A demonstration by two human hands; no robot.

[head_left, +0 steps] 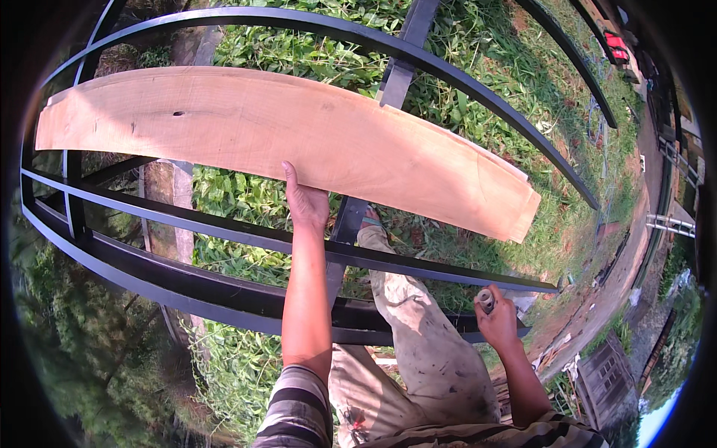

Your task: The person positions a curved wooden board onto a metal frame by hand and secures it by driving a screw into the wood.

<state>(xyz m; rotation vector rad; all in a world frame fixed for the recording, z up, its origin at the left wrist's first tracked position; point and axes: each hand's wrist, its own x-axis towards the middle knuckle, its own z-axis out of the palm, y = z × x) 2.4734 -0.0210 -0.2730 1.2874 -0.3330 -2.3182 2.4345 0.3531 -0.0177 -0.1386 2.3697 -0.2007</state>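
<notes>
Striped sleeve [296, 411]: nearest us.
Left hand [307, 207]: we grip the plank [246, 123], thumb over its edge.
Right hand [500, 319]: we clasp a round-ended object [486, 300].
Black frame [224, 226]: under the plank.

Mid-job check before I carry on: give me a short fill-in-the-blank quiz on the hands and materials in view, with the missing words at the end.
1. The bare hand holding the long, pale-brown wooden board is the person's ____ one.
2. That hand's ____ shows over the board's upper face.
3. Seen by the person, the board's small dark hole sits nearer its ____ end.
4. The slim metal bar passing under that hand's forearm is coloured ____.
Missing words: left; thumb; left; black.
</notes>
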